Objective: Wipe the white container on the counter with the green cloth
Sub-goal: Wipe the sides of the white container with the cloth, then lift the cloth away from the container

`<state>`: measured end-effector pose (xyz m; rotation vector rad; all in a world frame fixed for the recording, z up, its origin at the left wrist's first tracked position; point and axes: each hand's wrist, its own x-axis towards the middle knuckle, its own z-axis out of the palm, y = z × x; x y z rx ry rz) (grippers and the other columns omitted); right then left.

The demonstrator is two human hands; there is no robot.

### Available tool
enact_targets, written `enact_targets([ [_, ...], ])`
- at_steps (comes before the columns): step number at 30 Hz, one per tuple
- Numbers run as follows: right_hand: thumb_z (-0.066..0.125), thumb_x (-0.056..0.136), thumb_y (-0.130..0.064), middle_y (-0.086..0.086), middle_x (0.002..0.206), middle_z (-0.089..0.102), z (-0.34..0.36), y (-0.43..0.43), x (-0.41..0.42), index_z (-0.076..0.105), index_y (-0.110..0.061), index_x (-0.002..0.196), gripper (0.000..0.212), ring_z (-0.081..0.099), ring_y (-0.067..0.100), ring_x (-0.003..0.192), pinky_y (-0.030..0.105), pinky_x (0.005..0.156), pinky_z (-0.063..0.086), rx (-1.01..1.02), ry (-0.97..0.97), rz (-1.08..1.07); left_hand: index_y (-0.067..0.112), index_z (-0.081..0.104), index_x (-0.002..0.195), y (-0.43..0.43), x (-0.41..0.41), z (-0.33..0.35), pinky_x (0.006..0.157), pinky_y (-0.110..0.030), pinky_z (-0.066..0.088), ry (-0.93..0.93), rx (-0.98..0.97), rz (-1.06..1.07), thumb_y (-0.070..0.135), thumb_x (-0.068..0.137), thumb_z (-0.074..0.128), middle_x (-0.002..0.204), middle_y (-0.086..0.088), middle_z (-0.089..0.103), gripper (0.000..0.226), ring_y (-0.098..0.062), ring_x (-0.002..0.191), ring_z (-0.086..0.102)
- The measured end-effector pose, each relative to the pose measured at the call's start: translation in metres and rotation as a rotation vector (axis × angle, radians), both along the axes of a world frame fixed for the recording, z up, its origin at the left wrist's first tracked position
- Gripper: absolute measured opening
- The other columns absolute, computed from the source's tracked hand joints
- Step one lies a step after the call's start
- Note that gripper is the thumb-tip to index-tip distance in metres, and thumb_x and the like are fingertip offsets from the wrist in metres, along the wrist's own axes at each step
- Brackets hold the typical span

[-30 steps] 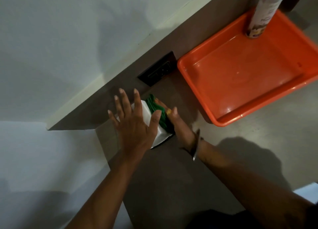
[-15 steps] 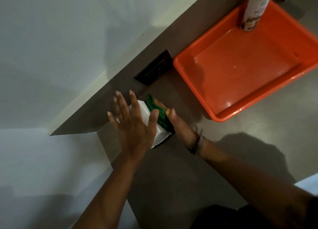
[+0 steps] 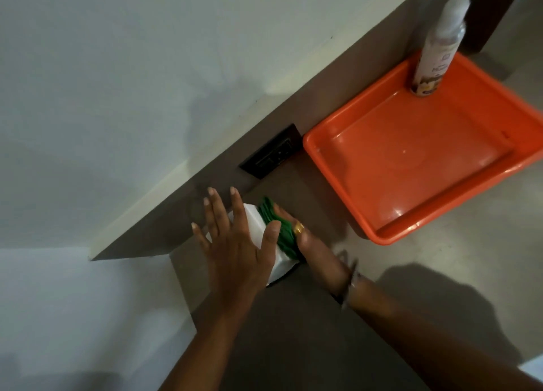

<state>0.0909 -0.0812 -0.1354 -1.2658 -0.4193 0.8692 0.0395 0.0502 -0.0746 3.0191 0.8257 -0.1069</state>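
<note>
The white container [image 3: 255, 223] stands on the brown counter near the wall corner. My left hand [image 3: 235, 243] lies flat on its top with fingers spread, steadying it. The green cloth [image 3: 279, 229] is pressed against the container's right side by my right hand [image 3: 311, 249], which wears a gold ring and a bracelet at the wrist. Much of the container is hidden under my left hand.
An orange plastic tray [image 3: 329, 161] sits on the counter to the right, with a tall spray bottle [image 3: 435, 55] standing in its far corner. A dark wall socket [image 3: 271, 152] is on the backsplash just behind the container. The counter's left edge [image 3: 182, 288] runs close by.
My right hand with the cloth has shifted slightly along the container's right side. The left hand stays on top. The view has drifted a little.
</note>
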Motion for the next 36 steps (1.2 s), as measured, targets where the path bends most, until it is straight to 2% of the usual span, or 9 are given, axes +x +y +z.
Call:
enact_targets([
  [5, 0.08, 0.077, -0.037, -0.001, 0.164, 0.023, -0.013, -0.031, -0.033, 0.021, -0.018, 0.154, 0.099, 0.019, 0.009, 0.152, 0.031, 0.124, 0.02, -0.154, -0.215, 0.027, 0.017, 0.015, 0.158, 0.001, 0.003, -0.001, 0.118, -0.061, 0.006, 0.013, -0.022, 0.031, 0.08, 0.089, 0.003, 0.167, -0.015, 0.008, 0.094, -0.03, 0.153, 0.006],
  [8, 0.072, 0.082, 0.003, 0.001, 0.142, 0.055, -0.005, -0.037, -0.028, 0.047, -0.005, 0.142, 0.065, 0.05, -0.005, 0.13, 0.029, 0.11, 0.042, -0.205, -0.273, -0.098, 0.017, 0.017, 0.158, 0.0, 0.003, 0.002, 0.119, -0.059, 0.008, -0.004, -0.035, 0.047, 0.082, 0.087, 0.001, 0.166, -0.015, 0.01, 0.097, -0.029, 0.153, 0.009],
  [11, 0.058, 0.081, 0.016, 0.006, 0.103, 0.074, 0.015, -0.058, -0.011, 0.061, 0.008, 0.119, 0.038, 0.069, -0.002, 0.09, 0.032, 0.082, 0.057, -0.19, 0.109, -0.194, 0.014, 0.016, 0.157, -0.001, 0.003, 0.012, 0.12, -0.053, 0.009, -0.014, -0.092, 0.054, 0.086, 0.082, -0.002, 0.166, -0.014, 0.008, 0.105, -0.027, 0.153, 0.009],
  [15, 0.041, 0.077, 0.012, 0.025, 0.113, 0.073, 0.035, -0.1, 0.01, 0.068, 0.001, 0.117, 0.049, 0.072, 0.041, 0.099, 0.047, 0.079, 0.062, 0.152, 0.909, -0.247, 0.012, 0.004, 0.158, 0.007, -0.004, 0.021, 0.122, -0.047, 0.002, 0.048, -0.234, -0.006, 0.101, 0.062, 0.003, 0.166, -0.013, -0.006, 0.131, -0.024, 0.154, -0.004],
  [18, 0.047, 0.078, -0.001, 0.027, 0.112, 0.073, 0.042, -0.126, 0.02, 0.075, 0.0, 0.105, 0.04, 0.074, 0.041, 0.095, 0.049, 0.071, 0.062, 0.213, 1.049, -0.259, 0.011, -0.007, 0.157, 0.017, -0.013, 0.03, 0.122, -0.044, 0.002, 0.269, -0.163, -0.13, 0.108, 0.046, 0.022, 0.167, -0.012, -0.007, 0.151, -0.023, 0.154, -0.006],
  [23, 0.052, 0.081, -0.006, 0.029, 0.119, 0.07, 0.049, -0.146, 0.031, 0.07, 0.004, 0.114, 0.038, 0.072, 0.041, 0.1, 0.057, 0.086, 0.059, 0.205, 1.055, -0.28, 0.013, 0.002, 0.157, 0.019, -0.001, 0.045, 0.107, -0.037, 0.036, 0.317, -0.119, -0.119, 0.094, 0.04, 0.056, 0.155, -0.006, 0.028, 0.152, -0.023, 0.137, 0.035],
  [26, 0.053, 0.081, -0.006, 0.03, 0.119, 0.069, 0.057, -0.15, 0.036, 0.068, 0.005, 0.115, 0.039, 0.072, 0.041, 0.101, 0.055, 0.087, 0.059, 0.205, 1.038, -0.228, 0.014, 0.005, 0.157, 0.004, 0.001, 0.048, 0.103, -0.039, 0.042, 0.278, -0.174, 0.093, 0.091, 0.038, 0.06, 0.147, -0.009, 0.037, 0.151, -0.026, 0.132, 0.04],
  [30, 0.057, 0.08, -0.005, 0.033, 0.126, 0.064, 0.065, -0.154, 0.039, 0.063, 0.006, 0.122, 0.044, 0.069, 0.045, 0.106, 0.055, 0.084, 0.06, 0.155, 1.004, -0.174, 0.01, 0.044, 0.144, -0.009, 0.007, 0.055, 0.108, -0.047, 0.042, 0.031, -0.442, 0.701, 0.093, 0.042, 0.057, 0.145, -0.013, 0.051, 0.133, -0.033, 0.129, 0.051],
  [36, 0.058, 0.081, -0.005, 0.031, 0.13, 0.062, 0.063, -0.149, 0.044, 0.059, -0.001, 0.129, 0.048, 0.064, 0.044, 0.114, 0.055, 0.092, 0.057, 0.131, 0.881, -0.094, 0.005, 0.028, 0.153, -0.037, 0.037, 0.078, 0.098, -0.054, 0.05, 0.275, -0.73, 1.036, 0.091, 0.078, 0.028, 0.158, -0.021, 0.032, 0.114, -0.043, 0.133, 0.046],
])
